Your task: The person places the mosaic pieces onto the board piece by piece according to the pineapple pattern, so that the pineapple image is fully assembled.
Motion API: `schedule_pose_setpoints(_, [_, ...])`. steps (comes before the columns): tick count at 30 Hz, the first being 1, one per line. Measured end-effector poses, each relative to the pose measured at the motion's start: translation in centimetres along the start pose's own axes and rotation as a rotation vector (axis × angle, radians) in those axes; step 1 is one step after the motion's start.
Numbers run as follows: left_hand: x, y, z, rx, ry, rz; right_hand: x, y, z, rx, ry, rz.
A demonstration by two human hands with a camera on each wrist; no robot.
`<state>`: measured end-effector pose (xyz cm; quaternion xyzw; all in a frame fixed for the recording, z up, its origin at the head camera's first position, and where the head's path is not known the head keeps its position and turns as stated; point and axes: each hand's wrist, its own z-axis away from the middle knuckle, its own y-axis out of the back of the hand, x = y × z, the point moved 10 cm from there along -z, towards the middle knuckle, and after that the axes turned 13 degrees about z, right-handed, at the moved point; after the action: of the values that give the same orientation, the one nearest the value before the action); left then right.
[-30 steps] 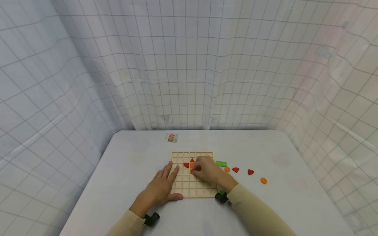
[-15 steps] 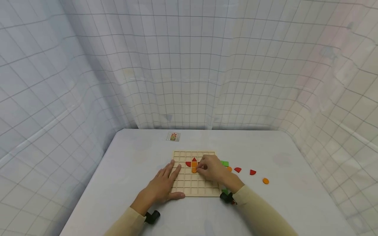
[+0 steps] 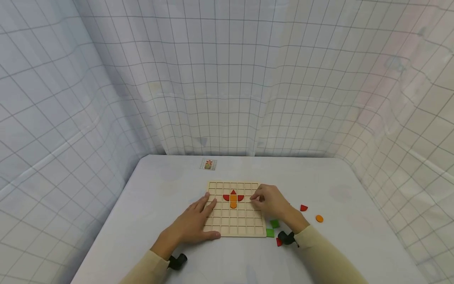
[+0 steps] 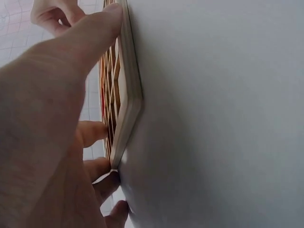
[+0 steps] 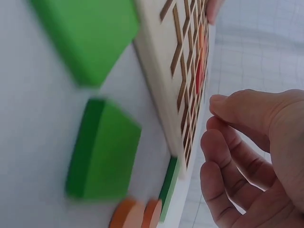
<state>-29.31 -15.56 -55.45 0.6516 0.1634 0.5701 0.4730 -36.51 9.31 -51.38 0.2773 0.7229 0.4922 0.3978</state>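
A wooden grid board (image 3: pixel 237 223) lies on the table. Near its middle sit an orange square (image 3: pixel 233 198), an orange round piece (image 3: pixel 233 205) below it, a red triangle (image 3: pixel 233 192) above, and red quarter-circles (image 3: pixel 226 197) on either side. My left hand (image 3: pixel 191 223) rests on the board's left side, fingers spread at the left edge and thumb on the front edge. My right hand (image 3: pixel 273 203) hovers over the board's right edge. Its fingers are loosely curled, thumb close to the index finger, with nothing visible between them in the right wrist view.
Right of the board lie green squares (image 3: pixel 274 223), a red piece (image 3: pixel 279 241) near my wrist camera, a red quarter-circle (image 3: pixel 304 208) and an orange disc (image 3: pixel 319 218). Orange pieces (image 5: pixel 127 214) show in the right wrist view. A small picture card (image 3: pixel 208 164) lies behind the board.
My right hand has moved right, off the middle of the board, leaving a red quarter-circle right of the orange square. My left hand has stayed on the board.
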Motion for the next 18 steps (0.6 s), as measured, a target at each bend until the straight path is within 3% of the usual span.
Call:
schedule_pose_setpoints(7, [-0.6,0.6,0.3,-0.025,-0.018,0.106,2.9,1.0,1.6,-0.016,-0.087,0.023])
schedule_pose_setpoints(18, [-0.8,0.9,0.1,-0.089,-0.039,0.128,8.0,2.4,5.0,-0.014,-0.14,0.03])
